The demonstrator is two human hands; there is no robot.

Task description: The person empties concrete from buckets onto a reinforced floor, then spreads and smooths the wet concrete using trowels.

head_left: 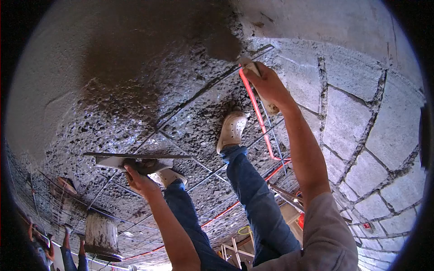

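Observation:
My left hand is closed around a cement-smeared plastering trowel. Its long flat blade appears nearly edge-on above the wet concrete. My right hand grips a pale, elongated tool near the block wall, and my fingers hide much of it. A dark straight strip runs past the fingertips; whether it belongs to that tool cannot be told. Below the right hand stands one of my pale clogs; the other clog is partly behind the trowel.
Rebar crosses the rough, stony concrete. An orange-red conduit bends beside my right foot, near the block wall. At lower left stand a cement-stained bucket and other people's legs.

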